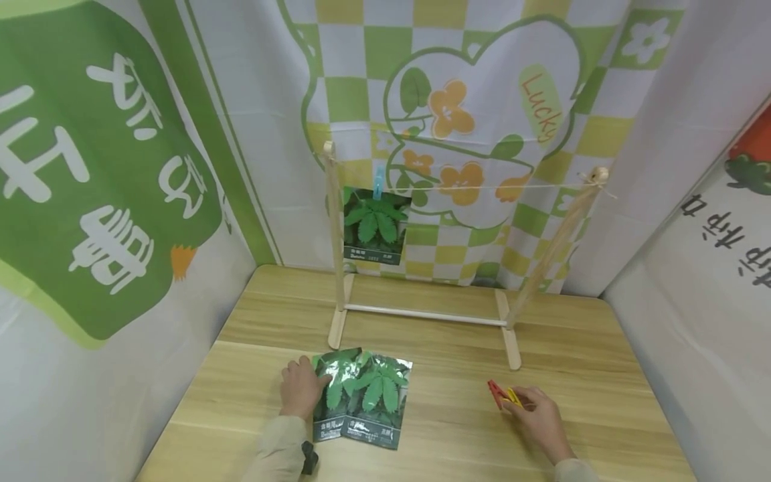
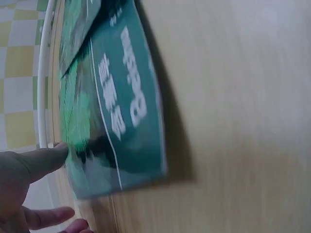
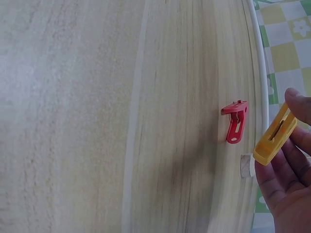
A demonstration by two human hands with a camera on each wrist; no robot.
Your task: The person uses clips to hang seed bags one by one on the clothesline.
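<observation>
On the table lie two overlapping seed packets with green leaf pictures, a left packet [image 1: 329, 408] partly under a right packet [image 1: 376, 408]. My left hand [image 1: 301, 387] is at the left packet's outer edge; its thumb touches the packet's face, while the other visible fingers lie apart beyond the edge. My right hand [image 1: 539, 418] pinches a yellow clothespin [image 3: 275, 136] between thumb and fingers. Just beyond it on the tabletop is a red clothespin [image 3: 235, 121]. A third packet [image 1: 376, 226] hangs from a string under a blue clothespin [image 1: 378, 183].
A wooden stand [image 1: 334, 234] with two posts carries the string [image 1: 482, 187] across its top and a white rod [image 1: 424, 314] low down. It stands on the wooden table [image 1: 446, 395] towards the back. A checked curtain [image 1: 385, 80] hangs behind it.
</observation>
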